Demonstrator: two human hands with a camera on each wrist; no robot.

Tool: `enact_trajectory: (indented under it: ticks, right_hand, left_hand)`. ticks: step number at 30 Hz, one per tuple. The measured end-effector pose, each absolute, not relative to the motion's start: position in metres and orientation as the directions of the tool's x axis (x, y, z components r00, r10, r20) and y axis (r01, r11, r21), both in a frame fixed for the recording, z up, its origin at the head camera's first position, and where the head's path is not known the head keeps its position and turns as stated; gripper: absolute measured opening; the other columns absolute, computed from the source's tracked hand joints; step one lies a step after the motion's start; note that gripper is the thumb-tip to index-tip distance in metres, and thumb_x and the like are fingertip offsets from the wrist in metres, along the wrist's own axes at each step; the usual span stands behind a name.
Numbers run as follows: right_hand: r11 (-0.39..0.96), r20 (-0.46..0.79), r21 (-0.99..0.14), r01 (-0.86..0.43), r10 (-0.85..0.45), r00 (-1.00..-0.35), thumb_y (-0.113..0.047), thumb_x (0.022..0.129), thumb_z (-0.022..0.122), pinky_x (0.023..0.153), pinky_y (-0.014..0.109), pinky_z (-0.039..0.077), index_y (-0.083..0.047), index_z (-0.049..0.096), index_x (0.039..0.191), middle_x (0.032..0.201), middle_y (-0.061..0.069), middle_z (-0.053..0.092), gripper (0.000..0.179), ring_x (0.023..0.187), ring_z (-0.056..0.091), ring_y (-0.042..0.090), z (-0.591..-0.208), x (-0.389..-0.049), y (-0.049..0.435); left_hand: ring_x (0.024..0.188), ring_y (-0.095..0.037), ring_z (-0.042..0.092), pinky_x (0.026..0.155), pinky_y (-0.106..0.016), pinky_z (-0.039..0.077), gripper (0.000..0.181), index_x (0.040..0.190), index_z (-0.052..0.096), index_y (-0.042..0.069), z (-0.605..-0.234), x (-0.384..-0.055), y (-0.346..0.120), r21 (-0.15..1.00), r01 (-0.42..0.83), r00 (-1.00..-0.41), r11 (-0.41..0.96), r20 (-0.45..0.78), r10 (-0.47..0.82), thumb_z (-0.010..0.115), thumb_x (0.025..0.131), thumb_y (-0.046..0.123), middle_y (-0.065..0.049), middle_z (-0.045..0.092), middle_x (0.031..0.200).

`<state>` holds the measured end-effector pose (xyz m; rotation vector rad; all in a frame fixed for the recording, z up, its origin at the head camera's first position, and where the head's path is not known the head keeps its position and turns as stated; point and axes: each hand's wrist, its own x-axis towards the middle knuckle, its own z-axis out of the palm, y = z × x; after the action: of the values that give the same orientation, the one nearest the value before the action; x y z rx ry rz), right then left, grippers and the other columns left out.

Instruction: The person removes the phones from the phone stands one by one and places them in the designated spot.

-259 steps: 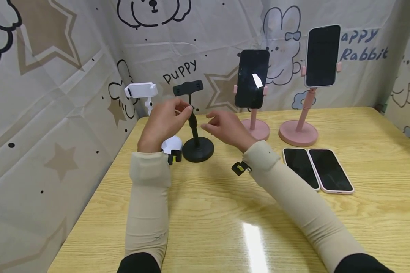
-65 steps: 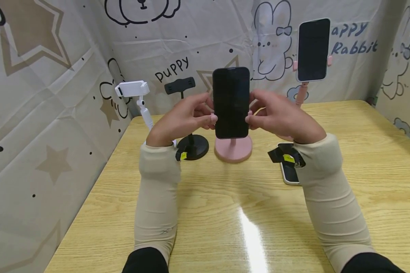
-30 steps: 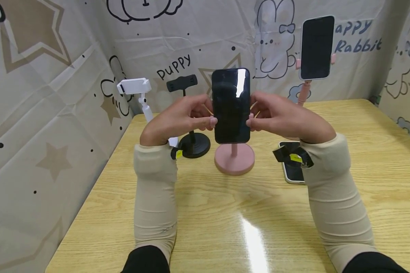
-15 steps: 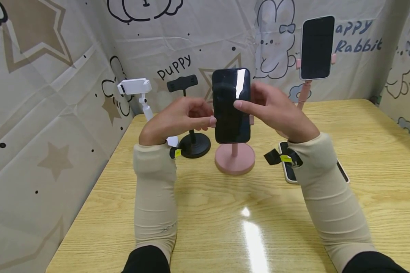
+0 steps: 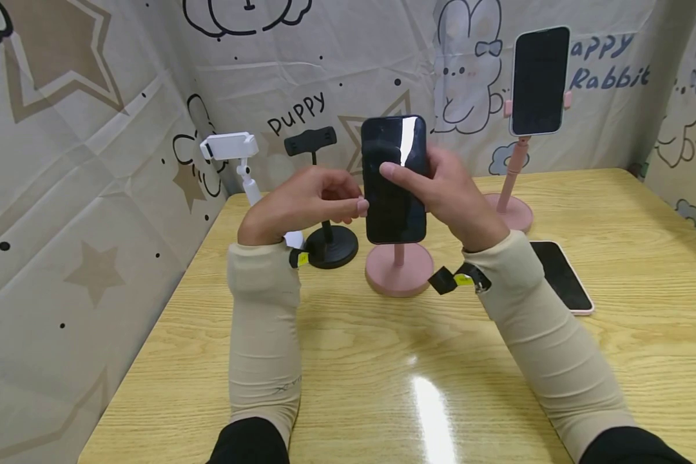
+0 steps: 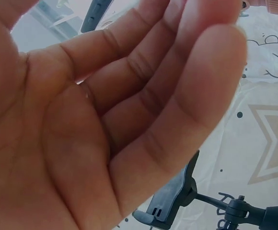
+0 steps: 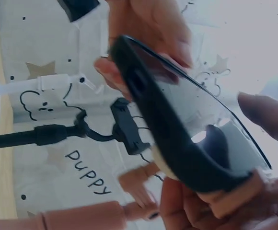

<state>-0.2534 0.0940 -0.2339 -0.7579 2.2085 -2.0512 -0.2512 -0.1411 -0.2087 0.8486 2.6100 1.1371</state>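
Note:
A dark-cased smartphone stands upright in the clamp of a pink phone stand, in the middle of the head view. My right hand grips the phone from its right side, thumb across the screen and fingers behind. At the phone's left edge, my left hand pinches the clamp's side with thumb and fingers; the contact is partly hidden. The right wrist view shows the phone edge-on, resting by the pink clamp. Curled fingers and the palm of my left hand fill the left wrist view.
A white phone stand and a black phone stand stand at the left. Further right, another pink stand holds a white-rimmed phone. A phone lies flat on the wooden table, beside my right forearm.
Both hands came from near the black stand to the pink one, which has moved forward and left. My right hand has shifted from the clamp's right side onto the phone; the left hand stays.

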Motion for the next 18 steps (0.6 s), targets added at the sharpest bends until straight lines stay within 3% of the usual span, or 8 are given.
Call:
enact_trajectory:
  ticks: [12, 18]
  right_hand:
    - [-0.064, 0.365, -0.93, -0.362, -0.267, -0.892, -0.032, 0.089, 0.07, 0.089, 0.041, 0.053, -0.012, 0.052, 0.13, 0.118, 0.01, 0.062, 0.049, 0.101, 0.064, 0.028, -0.243, -0.252, 0.08]
    - [-0.088, 0.414, -0.91, -0.406, -0.255, -0.874, -0.03, 0.089, 0.07, 0.087, 0.04, 0.054, -0.01, 0.055, 0.128, 0.116, 0.012, 0.063, 0.046, 0.098, 0.065, 0.028, -0.246, -0.256, 0.077]
  left_hand:
    - [0.082, -0.025, 0.065, 0.075, -0.037, 0.054, 0.029, 0.098, 0.062, 0.009, -0.213, -0.257, -0.141, 0.725, 0.465, -0.786, 0.508, 0.074, 0.614, 0.067, 0.089, 0.036, -0.009, 0.067, 0.089]
    - [0.082, -0.024, 0.065, 0.076, -0.038, 0.054, 0.03, 0.107, 0.061, 0.009, -0.217, -0.262, -0.139, 0.762, 0.447, -0.772, 0.469, 0.063, 0.633, 0.068, 0.09, 0.033, -0.011, 0.067, 0.093]
